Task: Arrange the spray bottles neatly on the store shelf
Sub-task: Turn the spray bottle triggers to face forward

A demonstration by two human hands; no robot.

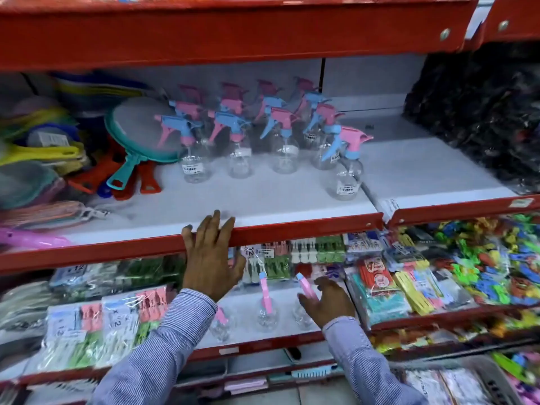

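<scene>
Now, notes from beside the red metal store shelf (306,228). The person's left hand (209,258) lies flat and open, fingers draped over the shelf's red front lip, gripping nothing. Beyond those fingertips, further back on the white shelf board, stands the main group of clear round plastic spray bottles with pink-and-blue trigger heads (242,133), roughly in rows, nozzles pointing different ways. One stray clear spray bottle with a pink head and blue trigger (347,168) stands forward and to the right of the group, well apart from the hand.

Right hand (327,302) is on the tier below, fingers spread and partly curled, nearing the pink trigger head of a small clear bottle (305,287); whether it touches is hard to tell through the blur. Not closed on it, as far as I can see. Just left of that hand stands another clear bottle with a pink trigger (266,305), and a third one (221,324) sits under the left forearm.

Handling, my judgement: bottles look empty, so very light and easily toppled by a brushing sleeve. Smooth round bellies likely slippery. The neck just under the trigger head seems the surest hold; the trigger levers look thin and may flex or snag neighbours.
</scene>
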